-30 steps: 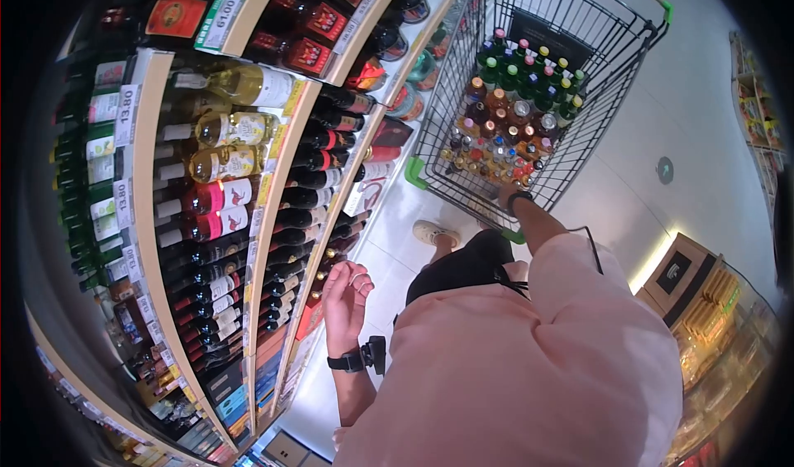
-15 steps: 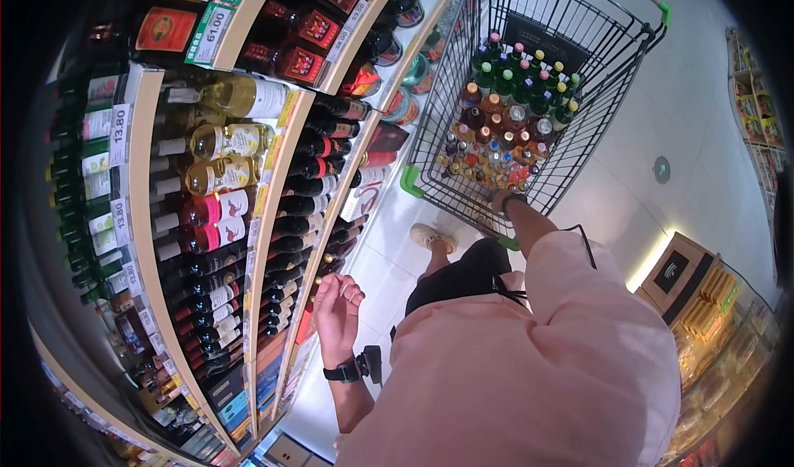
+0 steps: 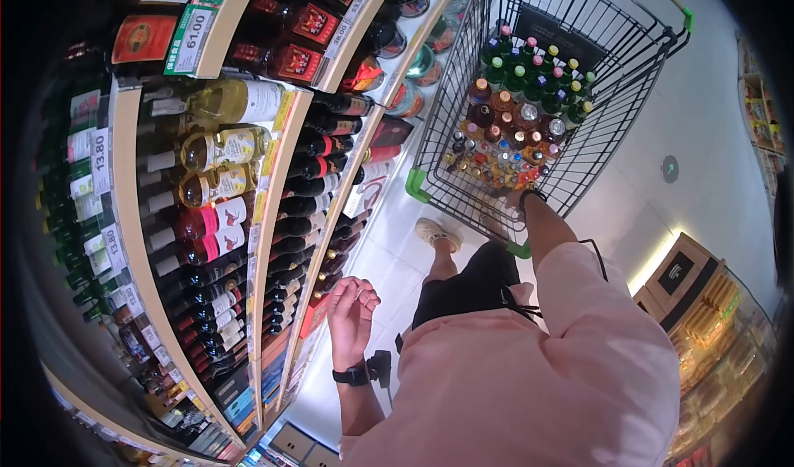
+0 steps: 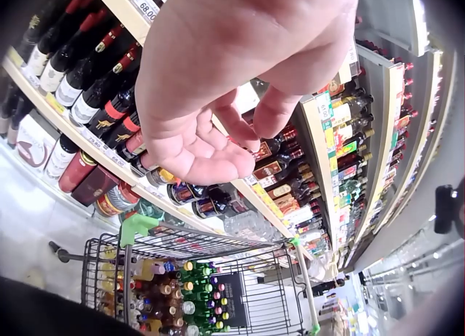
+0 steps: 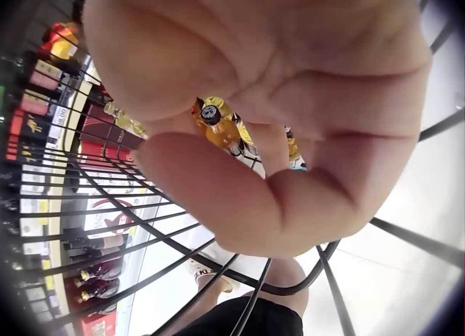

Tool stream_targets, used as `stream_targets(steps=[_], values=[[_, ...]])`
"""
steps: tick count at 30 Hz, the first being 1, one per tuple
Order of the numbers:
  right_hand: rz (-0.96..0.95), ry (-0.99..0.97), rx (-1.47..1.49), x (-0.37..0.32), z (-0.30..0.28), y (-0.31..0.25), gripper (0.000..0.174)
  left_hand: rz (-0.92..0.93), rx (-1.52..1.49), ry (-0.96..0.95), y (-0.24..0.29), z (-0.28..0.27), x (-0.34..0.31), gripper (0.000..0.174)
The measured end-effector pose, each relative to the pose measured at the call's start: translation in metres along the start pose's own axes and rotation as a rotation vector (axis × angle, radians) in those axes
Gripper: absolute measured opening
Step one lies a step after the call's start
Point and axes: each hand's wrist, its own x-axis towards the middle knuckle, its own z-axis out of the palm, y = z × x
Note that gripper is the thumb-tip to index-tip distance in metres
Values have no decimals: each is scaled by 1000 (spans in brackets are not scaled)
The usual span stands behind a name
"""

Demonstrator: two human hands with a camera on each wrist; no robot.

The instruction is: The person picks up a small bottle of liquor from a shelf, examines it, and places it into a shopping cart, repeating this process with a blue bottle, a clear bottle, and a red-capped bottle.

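In the head view my right hand (image 3: 514,201) reaches into the near end of a wire shopping cart (image 3: 418,187), low beside the small bottles (image 3: 496,167). In the right wrist view its fingers (image 5: 305,212) are bent, and an amber bottle (image 5: 227,136) with a black cap shows through the gap beneath the palm; I cannot tell whether the hand grips it. My left hand (image 3: 351,318) is raised beside the shelves, its fingers loosely curled with nothing in them. Green bottles (image 3: 529,78) and brown bottles (image 3: 503,101) stand upright farther along the cart.
Shelves (image 3: 132,186) of wine bottles (image 3: 219,153) rise along the left. Pale floor tiles (image 3: 616,210) run along the cart's right side. A wooden stand (image 3: 670,273) with packaged goods (image 3: 707,318) is at the lower right. Another shelf (image 3: 757,103) stands at the far right.
The cart and my right hand lie slightly farther right in the head view than half a second ago. My left hand has shifted a little right, still beside the shelves.
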Motion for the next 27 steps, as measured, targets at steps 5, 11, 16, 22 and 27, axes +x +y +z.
stream_targets(steps=[5, 11, 16, 22, 27], values=[[-28, 48, 219, -65, 7, -6, 56, -36, 11, 7, -1, 7, 6, 13], [-133, 83, -242, -25, 2, -5, 56, -51, -4, 13, 0, 8, 9, 14], [-87, 200, 8, -14, 7, 1, 52, -51, 21, 35, 6, 9, 10, 14], [-82, 208, -86, -2, -3, 4, 42, -45, 9, 21, 11, 11, 18, 14], [-82, 133, -114, -5, -13, 8, 43, -62, 1, 27, 13, 8, 21, 14]])
